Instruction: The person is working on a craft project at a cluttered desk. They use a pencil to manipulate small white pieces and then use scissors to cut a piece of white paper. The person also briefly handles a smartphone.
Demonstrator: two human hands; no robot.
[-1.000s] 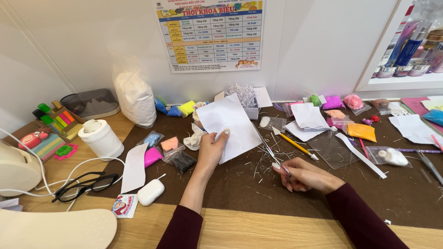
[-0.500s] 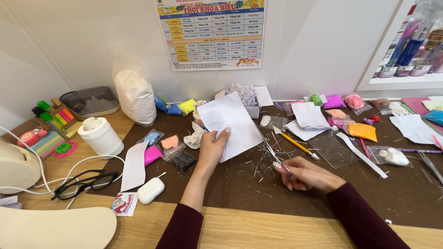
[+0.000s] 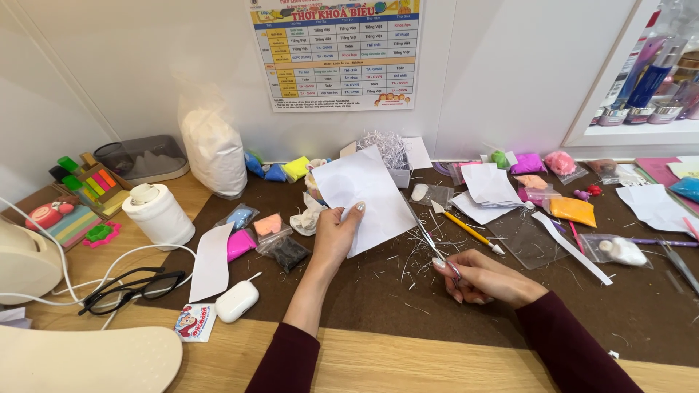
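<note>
Left hand (image 3: 336, 236): raised over the brown desk mat (image 3: 378, 298); thumb on the near face and fingers (image 3: 356, 211) curled behind, pinched on the lower edge of the white paper sheet (image 3: 362, 191).
White paper sheet: plain, unprinted, roughly rectangular, held tilted with one corner pointing up toward the wall; faces look flat and uncreased; right edge runs straight down toward the scissors; lower left part is hidden by the left hand.
Sheet position: above the middle of the mat, in front of the small box of shredded paper (image 3: 393, 156), clear of the desk surface.
Right hand (image 3: 486, 278): resting low on the mat, right of the sheet; fingers closed round the handles of the small scissors (image 3: 437, 251).
Small scissors: thin metal blades point up and left toward the sheet's lower right edge; whether the tips touch the paper cannot be told; blades look nearly closed.
Mat surface: thin white paper slivers (image 3: 411, 258) scattered around and between both hands.
Left of mat: narrow white paper strip (image 3: 211, 260), white earbud case (image 3: 237, 300), black glasses (image 3: 131, 287), roll of tissue (image 3: 159, 215).
Behind left hand: small bags of coloured clay (image 3: 263, 234), pink, orange and dark.
Right of sheet: yellow pencil (image 3: 470, 231), stack of white paper pieces (image 3: 489, 185), long white strip (image 3: 571, 247).
Wall: timetable poster (image 3: 336, 52) above the desk.
</note>
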